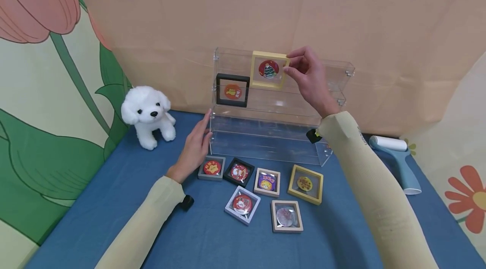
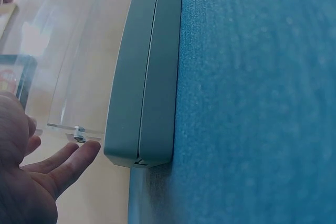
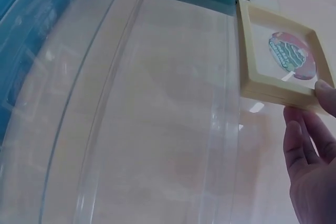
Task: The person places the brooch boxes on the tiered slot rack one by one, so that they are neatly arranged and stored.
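A clear acrylic tiered display stand (image 1: 265, 114) stands upright on the blue cloth. My right hand (image 1: 310, 78) pinches the right edge of a pale yellow square display frame (image 1: 268, 84) at the stand's top tier. Inside that frame sits a round red badge (image 3: 294, 56) with a green tree. On the tier below, to the left, a black frame (image 1: 232, 103) with an orange-red badge leans. My left hand (image 1: 193, 144), fingers extended, is at the stand's left side edge, holding nothing. A grey frame (image 2: 142, 77) lies close beside it in the left wrist view.
Several more framed badges lie before the stand, among them a black frame (image 1: 239, 172), a white frame (image 1: 242, 205) and a yellow frame (image 1: 306, 184). A white plush dog (image 1: 149, 115) sits at left. At right lies a blue-handled lint roller (image 1: 402, 168). Brown paper (image 1: 265, 7) hangs behind.
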`<state>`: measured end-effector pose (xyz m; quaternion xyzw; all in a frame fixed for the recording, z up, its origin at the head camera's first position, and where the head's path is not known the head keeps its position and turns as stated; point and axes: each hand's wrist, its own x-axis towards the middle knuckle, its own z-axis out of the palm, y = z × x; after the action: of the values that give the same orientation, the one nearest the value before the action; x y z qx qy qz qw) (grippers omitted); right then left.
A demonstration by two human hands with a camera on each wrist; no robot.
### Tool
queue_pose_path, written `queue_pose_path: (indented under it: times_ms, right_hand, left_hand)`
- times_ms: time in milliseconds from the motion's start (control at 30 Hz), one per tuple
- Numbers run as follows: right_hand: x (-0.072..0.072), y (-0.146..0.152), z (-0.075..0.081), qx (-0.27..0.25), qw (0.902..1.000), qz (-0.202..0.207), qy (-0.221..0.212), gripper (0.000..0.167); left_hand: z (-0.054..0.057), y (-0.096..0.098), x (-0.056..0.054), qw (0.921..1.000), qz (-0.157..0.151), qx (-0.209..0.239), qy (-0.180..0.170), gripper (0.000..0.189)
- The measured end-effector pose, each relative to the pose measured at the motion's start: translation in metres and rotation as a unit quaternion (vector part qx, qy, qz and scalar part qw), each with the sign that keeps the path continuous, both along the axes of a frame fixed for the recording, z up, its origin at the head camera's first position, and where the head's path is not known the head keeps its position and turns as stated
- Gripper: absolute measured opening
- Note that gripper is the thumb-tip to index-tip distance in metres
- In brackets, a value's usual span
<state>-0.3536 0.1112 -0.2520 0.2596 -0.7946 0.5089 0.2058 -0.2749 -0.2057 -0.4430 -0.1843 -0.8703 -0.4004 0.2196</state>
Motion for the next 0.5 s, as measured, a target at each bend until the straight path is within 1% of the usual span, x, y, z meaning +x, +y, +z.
queue_pose_path:
  times_ms: [233, 400, 500]
  right_hand:
    - [0.003, -0.001, -0.006, 0.022, 0.9996, -0.019, -0.007, 0.033]
    - [0.002, 0.000, -0.012, 0.025, 0.9993, -0.029, 0.003, 0.030]
    - [0.002, 0.001, -0.017, 0.033, 0.9988, -0.035, 0.003, 0.030]
  left_hand:
    - [0.000, 0.001, 0.001, 1.0000, -0.002, 0.002, 0.001, 0.076]
    - [0.001, 0.003, 0.001, 1.0000, 0.000, 0.000, 0.001, 0.075]
    - [0.002, 0.004, 0.001, 1.0000, 0.001, -0.001, 0.001, 0.077]
